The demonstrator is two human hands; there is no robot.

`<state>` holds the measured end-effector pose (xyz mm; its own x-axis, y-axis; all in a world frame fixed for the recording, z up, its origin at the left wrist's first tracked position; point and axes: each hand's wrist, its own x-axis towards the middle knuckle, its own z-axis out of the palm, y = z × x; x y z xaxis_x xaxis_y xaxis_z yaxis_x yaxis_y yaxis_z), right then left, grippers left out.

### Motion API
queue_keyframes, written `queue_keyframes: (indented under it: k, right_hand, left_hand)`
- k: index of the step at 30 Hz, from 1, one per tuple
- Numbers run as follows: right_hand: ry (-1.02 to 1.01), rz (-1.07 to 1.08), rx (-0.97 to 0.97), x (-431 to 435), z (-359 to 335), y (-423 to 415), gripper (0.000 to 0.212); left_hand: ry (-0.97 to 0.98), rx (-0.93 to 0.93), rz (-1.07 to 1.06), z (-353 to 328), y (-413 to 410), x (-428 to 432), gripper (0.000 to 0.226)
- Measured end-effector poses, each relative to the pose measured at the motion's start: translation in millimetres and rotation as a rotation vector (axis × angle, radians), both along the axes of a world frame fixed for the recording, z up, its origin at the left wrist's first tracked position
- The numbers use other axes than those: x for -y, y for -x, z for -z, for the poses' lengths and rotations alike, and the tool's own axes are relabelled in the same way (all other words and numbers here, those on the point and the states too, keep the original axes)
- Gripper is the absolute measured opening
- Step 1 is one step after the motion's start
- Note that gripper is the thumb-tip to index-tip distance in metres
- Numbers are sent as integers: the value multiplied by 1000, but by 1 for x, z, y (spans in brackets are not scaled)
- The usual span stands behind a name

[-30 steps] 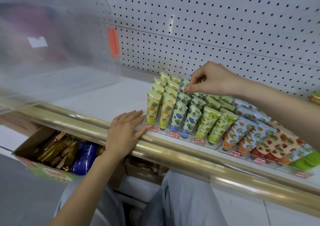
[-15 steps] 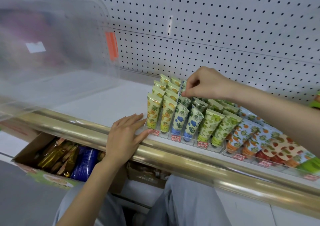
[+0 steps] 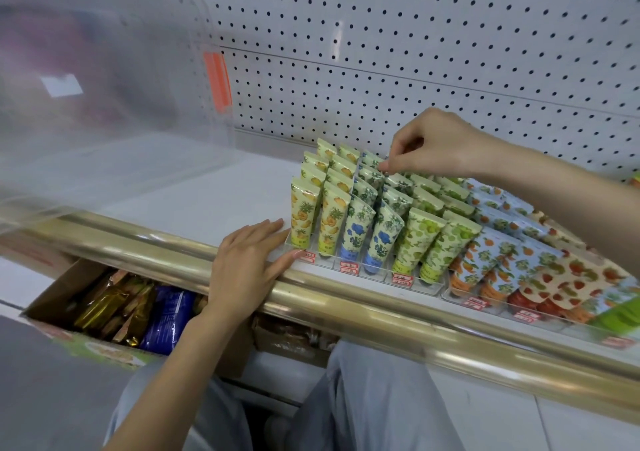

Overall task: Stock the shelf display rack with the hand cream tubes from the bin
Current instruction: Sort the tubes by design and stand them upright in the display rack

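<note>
One hand cream tube (image 3: 371,160) stands nearly upright at the back of the rack (image 3: 363,275), right under our right hand (image 3: 436,145), whose curled fingers (image 3: 391,165) pinch its top edge, while our left hand (image 3: 249,260) lies flat, holding nothing, by the front corner.

The head-worn camera looks forward and down, near, onto the display rack (image 3: 379,274).

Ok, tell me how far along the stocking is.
Done: the rack looks nearly full, tubes standing in every visible row. In hand: the right hand pinches a rear blue-flower tube; the left hand rests flat by the rack. Left: unclear, the bin is blurred.
</note>
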<state>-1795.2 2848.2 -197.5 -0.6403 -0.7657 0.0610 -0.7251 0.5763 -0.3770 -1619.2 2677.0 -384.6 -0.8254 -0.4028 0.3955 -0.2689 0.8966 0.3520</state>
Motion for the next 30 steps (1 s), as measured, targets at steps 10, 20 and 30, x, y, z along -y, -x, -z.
queue_keyframes:
  k: [10,20,30]
  right_hand:
    - [-95,5,-53,-5,11,-2,25]
    - [-91,27,-36,-5,11,-4,29]
    - [-108,3,-45,-4,8,-5,30]
  left_hand:
    - [-15,3,2,-2,-1,-2,60]
    - [-28,7,-8,-2,-1,-2,48]
    - [-13,-5,-4,-1,-1,-2,48]
